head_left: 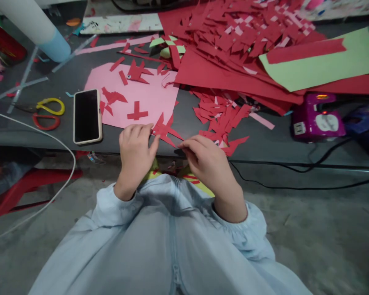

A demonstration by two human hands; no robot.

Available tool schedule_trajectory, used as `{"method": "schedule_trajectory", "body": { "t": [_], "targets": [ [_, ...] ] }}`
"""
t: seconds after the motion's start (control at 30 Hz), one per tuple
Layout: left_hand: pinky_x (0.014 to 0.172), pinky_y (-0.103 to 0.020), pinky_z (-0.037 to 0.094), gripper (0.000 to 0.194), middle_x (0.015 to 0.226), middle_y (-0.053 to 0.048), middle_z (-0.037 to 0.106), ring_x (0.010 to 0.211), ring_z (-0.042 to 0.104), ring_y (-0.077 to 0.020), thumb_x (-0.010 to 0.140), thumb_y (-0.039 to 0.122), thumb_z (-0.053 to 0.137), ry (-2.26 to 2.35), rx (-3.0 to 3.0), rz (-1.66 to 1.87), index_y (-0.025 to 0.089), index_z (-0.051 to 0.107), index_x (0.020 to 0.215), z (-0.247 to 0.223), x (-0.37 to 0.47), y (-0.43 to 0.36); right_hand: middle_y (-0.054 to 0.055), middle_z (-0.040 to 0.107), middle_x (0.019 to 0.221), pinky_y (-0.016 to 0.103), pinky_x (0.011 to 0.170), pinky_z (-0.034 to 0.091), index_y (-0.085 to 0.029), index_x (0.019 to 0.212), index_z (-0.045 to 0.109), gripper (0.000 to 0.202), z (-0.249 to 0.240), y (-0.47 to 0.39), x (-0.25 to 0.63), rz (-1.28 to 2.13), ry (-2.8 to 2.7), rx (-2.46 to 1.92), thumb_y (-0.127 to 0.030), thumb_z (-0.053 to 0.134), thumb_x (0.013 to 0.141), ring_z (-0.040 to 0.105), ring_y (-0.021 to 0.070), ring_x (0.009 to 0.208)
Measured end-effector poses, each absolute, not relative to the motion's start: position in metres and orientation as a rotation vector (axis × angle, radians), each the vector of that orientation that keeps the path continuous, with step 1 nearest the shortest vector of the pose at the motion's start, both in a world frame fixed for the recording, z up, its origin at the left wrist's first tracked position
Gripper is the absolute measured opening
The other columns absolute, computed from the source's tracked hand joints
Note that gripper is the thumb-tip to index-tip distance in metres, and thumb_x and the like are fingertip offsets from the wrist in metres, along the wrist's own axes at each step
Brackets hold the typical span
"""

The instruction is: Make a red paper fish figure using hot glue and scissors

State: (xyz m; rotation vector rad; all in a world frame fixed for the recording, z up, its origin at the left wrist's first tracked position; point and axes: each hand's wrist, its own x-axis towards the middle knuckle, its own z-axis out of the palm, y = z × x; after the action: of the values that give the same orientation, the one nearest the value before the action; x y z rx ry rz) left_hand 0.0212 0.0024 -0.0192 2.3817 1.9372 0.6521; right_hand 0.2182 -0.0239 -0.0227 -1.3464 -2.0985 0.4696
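A red paper fish cutout [161, 130] with a small stuck-on eye lies at the table's front edge, partly over the pink sheet [153, 88]. My left hand [135, 149] is closed at its head end, with thumb and fingertips on the paper. Beside the tail tips, my right hand [206, 159] has its fingers pinched together; what they hold, if anything, is hidden. Another red paper fish [137, 73] with an eye lies on the pink sheet, near a red paper cross [137, 111] and a red paper cutout [113, 98].
A phone [86, 116] and scissors [49, 112] lie to the left. Red paper scraps [218, 116] spread on the right, with a larger heap [246, 28] behind. A purple device [316, 119] with cables stands at far right. A white cable [70, 164] crosses the left edge.
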Motion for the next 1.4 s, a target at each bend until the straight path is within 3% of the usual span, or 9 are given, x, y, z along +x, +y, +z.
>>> {"method": "schedule_trajectory", "body": {
  "t": [0.13, 0.43, 0.6, 0.7, 0.87, 0.97, 1.17, 1.3, 1.4],
  "targets": [
    [0.090, -0.045, 0.047, 0.044, 0.111, -0.016, 0.070, 0.106, 0.059, -0.0334, 0.091, 0.040, 0.067, 2.052, 2.368, 0.421, 0.012, 0.065, 0.125, -0.015, 0.038, 0.000, 0.013, 0.071, 0.096, 0.036, 0.077, 0.051, -0.016, 0.101, 0.068, 0.022, -0.021, -0.027, 0.226, 0.454, -2.100, -1.309, -0.009, 0.047, 0.095, 0.066, 0.0255, 0.089],
    [0.093, -0.044, 0.048, 0.044, 0.112, -0.015, 0.068, 0.104, 0.060, -0.0312, 0.088, 0.030, 0.071, 2.081, 2.265, 0.414, 0.012, 0.060, 0.128, -0.020, 0.043, 0.010, 0.010, 0.072, 0.095, 0.036, 0.078, 0.050, -0.020, 0.099, 0.068, 0.021, -0.022, -0.030, 0.236, 0.441, -2.061, -1.294, -0.010, 0.049, 0.095, 0.066, 0.0246, 0.089],
    [0.093, -0.044, 0.048, 0.039, 0.102, -0.013, 0.069, 0.100, 0.062, -0.0303, 0.085, 0.028, 0.074, 2.039, 2.207, 0.368, 0.011, 0.065, 0.119, -0.020, 0.040, 0.021, 0.010, 0.072, 0.095, 0.036, 0.077, 0.050, -0.020, 0.099, 0.068, 0.022, -0.024, -0.028, 0.237, 0.447, -2.053, -1.288, -0.011, 0.049, 0.094, 0.066, 0.0246, 0.089],
    [0.093, -0.043, 0.048, 0.032, 0.097, -0.011, 0.069, 0.097, 0.062, -0.0290, 0.083, 0.026, 0.076, 2.001, 2.194, 0.426, 0.013, 0.068, 0.111, -0.021, 0.040, 0.023, 0.010, 0.071, 0.094, 0.036, 0.078, 0.050, -0.019, 0.099, 0.068, 0.023, -0.027, -0.027, 0.237, 0.458, -2.048, -1.286, -0.011, 0.048, 0.094, 0.066, 0.0249, 0.089],
    [0.098, -0.044, 0.046, 0.033, 0.109, -0.012, 0.070, 0.108, 0.061, -0.0306, 0.074, 0.021, 0.082, 2.067, 2.143, 0.649, 0.016, 0.068, 0.104, -0.021, 0.042, 0.022, 0.011, 0.072, 0.094, 0.035, 0.079, 0.050, -0.018, 0.097, 0.068, 0.022, -0.031, -0.022, 0.236, 0.475, -2.051, -1.268, -0.012, 0.048, 0.094, 0.066, 0.0244, 0.089],
    [0.090, -0.040, 0.049, 0.020, 0.097, -0.006, 0.071, 0.095, 0.063, -0.0245, 0.076, 0.017, 0.077, 2.009, 1.990, 0.768, 0.019, 0.066, 0.092, -0.016, 0.043, 0.021, 0.011, 0.072, 0.094, 0.036, 0.081, 0.050, -0.018, 0.097, 0.068, 0.018, -0.033, -0.016, 0.234, 0.483, -2.004, -1.284, -0.014, 0.050, 0.094, 0.066, 0.0246, 0.091],
    [0.078, -0.030, 0.053, 0.022, 0.089, -0.001, 0.071, 0.082, 0.066, -0.0157, 0.071, 0.018, 0.076, 1.533, 1.565, 0.995, 0.019, 0.061, 0.087, -0.003, 0.044, 0.016, 0.008, 0.071, 0.095, 0.034, 0.075, 0.051, -0.019, 0.111, 0.063, 0.024, -0.027, -0.005, 0.225, 0.569, -1.674, -1.324, -0.037, 0.055, 0.097, 0.064, 0.0197, 0.079],
    [0.076, -0.028, 0.054, 0.029, 0.089, -0.002, 0.071, 0.080, 0.067, -0.0140, 0.066, 0.021, 0.081, 1.358, 1.412, 0.985, 0.018, 0.063, 0.089, 0.006, 0.046, 0.008, 0.004, 0.068, 0.083, 0.031, 0.068, 0.047, -0.021, 0.093, 0.062, 0.027, -0.025, -0.002, 0.217, 0.696, -1.659, -1.277, -0.047, 0.056, 0.096, 0.060, 0.0180, 0.074],
    [0.077, -0.027, 0.055, 0.027, 0.090, -0.003, 0.074, 0.081, 0.069, -0.0143, 0.067, 0.020, 0.081, 1.324, 1.408, 0.992, 0.017, 0.068, 0.090, 0.009, 0.048, 0.003, 0.001, 0.061, 0.070, 0.030, 0.064, 0.042, -0.022, 0.077, 0.055, 0.028, -0.026, -0.003, 0.213, 0.764, -1.682, -1.275, -0.043, 0.054, 0.095, 0.054, 0.0163, 0.066]
  ]
}}
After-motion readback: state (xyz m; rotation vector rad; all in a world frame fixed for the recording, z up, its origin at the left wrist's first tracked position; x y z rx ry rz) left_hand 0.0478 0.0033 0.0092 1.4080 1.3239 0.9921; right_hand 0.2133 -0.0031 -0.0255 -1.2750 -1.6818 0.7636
